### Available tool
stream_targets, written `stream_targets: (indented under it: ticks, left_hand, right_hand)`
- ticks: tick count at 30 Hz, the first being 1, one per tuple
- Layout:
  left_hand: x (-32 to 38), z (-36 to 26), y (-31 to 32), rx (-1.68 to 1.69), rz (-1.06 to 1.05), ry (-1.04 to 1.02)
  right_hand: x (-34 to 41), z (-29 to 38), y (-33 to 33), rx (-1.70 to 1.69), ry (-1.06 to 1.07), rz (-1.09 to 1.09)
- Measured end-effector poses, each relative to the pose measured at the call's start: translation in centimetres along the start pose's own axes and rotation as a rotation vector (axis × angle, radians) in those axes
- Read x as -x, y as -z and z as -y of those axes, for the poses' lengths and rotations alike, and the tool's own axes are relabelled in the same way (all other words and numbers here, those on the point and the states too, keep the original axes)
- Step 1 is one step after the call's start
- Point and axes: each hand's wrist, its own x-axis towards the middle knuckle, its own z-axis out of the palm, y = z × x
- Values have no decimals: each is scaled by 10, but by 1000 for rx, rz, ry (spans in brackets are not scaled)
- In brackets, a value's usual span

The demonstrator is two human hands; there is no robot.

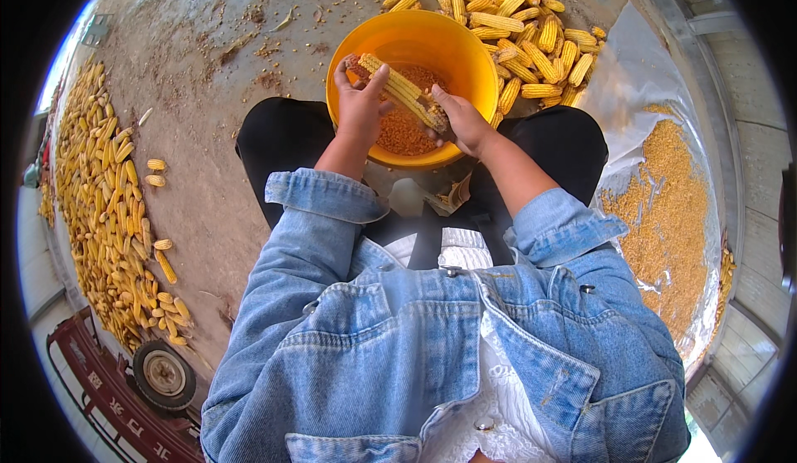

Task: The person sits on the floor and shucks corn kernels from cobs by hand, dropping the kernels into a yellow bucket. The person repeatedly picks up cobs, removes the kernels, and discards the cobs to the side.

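An ear of corn [405, 93] with yellow kernels is held slantwise over a yellow plastic bucket [348, 37]. Its upper end is in my left hand [363, 102], the thumb lying along the kernels. Against that same end, by the left fingers, is a reddish cob [356, 66] that looks stripped. My right hand [464, 121] grips the lower end, where some rows of kernels are gone. Loose orange kernels [405, 136] lie on the bucket's bottom. The bucket stands between my knees, and the fingers partly hide the ear.
A heap of corn ears [529, 46] touches the bucket's right side. Shelled kernels [660, 226] lie on plastic sheeting [629, 71] at right. More ears [106, 201] cover the left floor, near a red vehicle [124, 394] with a wheel. Scattered kernels dot the concrete floor [205, 121].
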Motion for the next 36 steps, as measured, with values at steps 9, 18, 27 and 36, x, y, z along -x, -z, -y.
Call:
stream_targets:
  ticks: [9,18,27,36]
  left_hand:
    - [-1,1,2,16,-14,-7]
    - [-1,5,0,41,47,-44]
    - [-10,6,5,72,-108,-23]
    - [-8,6,3,122,-41,-60]
  right_hand:
    - [-4,-6,-2,58,52,45]
    - [1,3,-4,-18,-75,-148]
    - [1,2,1,-122,7,45]
    - [0,4,7,-106,-52,-39]
